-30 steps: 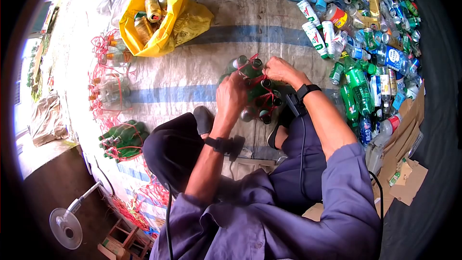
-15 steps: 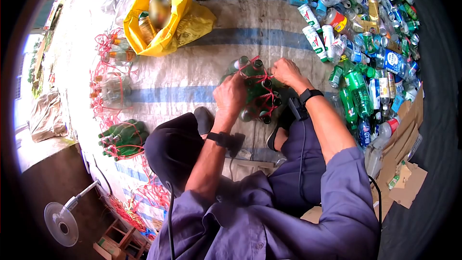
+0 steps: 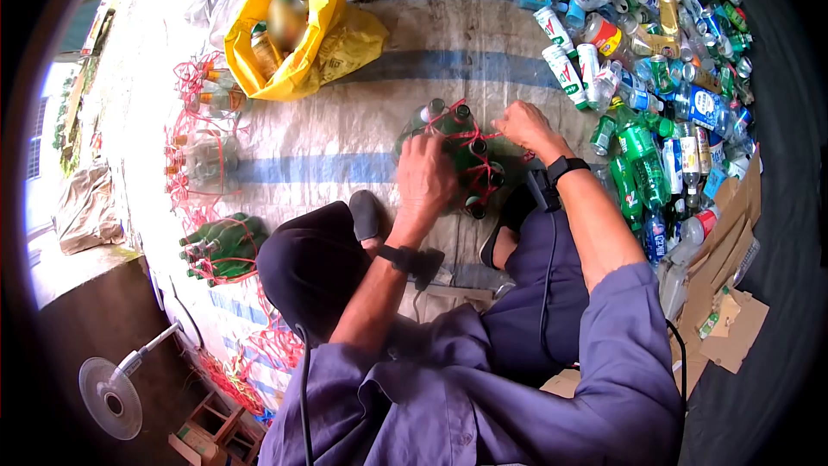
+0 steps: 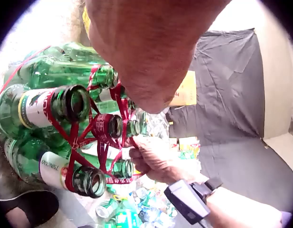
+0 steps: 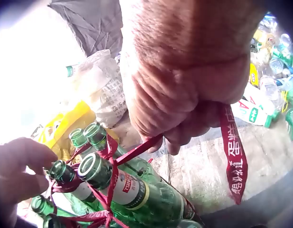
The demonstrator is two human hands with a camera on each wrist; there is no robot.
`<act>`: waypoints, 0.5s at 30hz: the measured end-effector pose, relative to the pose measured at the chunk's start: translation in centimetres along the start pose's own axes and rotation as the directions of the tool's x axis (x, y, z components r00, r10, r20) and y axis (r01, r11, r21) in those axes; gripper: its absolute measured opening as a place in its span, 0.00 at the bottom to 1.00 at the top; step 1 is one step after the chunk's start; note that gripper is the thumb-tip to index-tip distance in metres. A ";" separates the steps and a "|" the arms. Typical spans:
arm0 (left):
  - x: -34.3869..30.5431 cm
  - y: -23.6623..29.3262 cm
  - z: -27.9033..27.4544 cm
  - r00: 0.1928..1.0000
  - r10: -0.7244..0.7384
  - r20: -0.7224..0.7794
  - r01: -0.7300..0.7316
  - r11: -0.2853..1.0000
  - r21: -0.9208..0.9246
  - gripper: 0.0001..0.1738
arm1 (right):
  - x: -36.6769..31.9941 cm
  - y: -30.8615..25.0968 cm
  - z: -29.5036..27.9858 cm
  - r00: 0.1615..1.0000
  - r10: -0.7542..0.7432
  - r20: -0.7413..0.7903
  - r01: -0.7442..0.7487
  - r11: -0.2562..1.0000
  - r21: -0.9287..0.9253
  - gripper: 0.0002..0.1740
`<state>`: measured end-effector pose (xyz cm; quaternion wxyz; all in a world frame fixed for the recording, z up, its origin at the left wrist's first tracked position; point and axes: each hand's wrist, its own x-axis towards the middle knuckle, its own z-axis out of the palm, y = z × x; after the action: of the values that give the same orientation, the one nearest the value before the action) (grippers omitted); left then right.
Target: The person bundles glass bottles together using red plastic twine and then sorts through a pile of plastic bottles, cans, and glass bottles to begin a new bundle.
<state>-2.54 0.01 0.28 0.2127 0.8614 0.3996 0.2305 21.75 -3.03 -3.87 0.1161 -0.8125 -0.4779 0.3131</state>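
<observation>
Green glass bottles (image 3: pixel 455 125) stand bunched together, red printed ribbon (image 4: pixel 75 142) crossing between and around their necks. At the near left side of the bunch is my left hand (image 3: pixel 424 177); its thumb and a finger (image 5: pixel 42 154) meet a dark green bottle neck (image 5: pixel 63 172) in the right wrist view. Right of the bunch, my right hand (image 3: pixel 528 129) grips the red ribbon (image 5: pixel 141 149) with curled fingers. The strip runs taut from a bottle neck to that hand, and its loose end (image 5: pixel 234 156) hangs on the other side. The left fingertips are hidden in the left wrist view.
A yellow bag (image 3: pixel 323 30) holding cans lies ahead on the striped sheet (image 3: pixel 302 169). Plastic bottles and cans (image 3: pixel 638 134) are heaped at the right. More tied bottles (image 3: pixel 224 246) and a fan (image 3: pixel 112 399) are at the left.
My right hand has moved right, away from the bottle necks, drawing the ribbon out. My left hand has shifted slightly right and its fingers have changed position on the bunch.
</observation>
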 end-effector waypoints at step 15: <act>2.6 0.8 1.8 0.876 0.332 0.349 -0.369 0.928 0.042 0.33 | 0.4 -0.9 -0.2 1.000 0.027 0.012 -0.026 0.999 -0.044 0.23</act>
<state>0.46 1.24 -0.07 0.1860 0.9561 0.2062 0.0931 21.36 -2.25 -3.44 0.0914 -0.8191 -0.4745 0.3091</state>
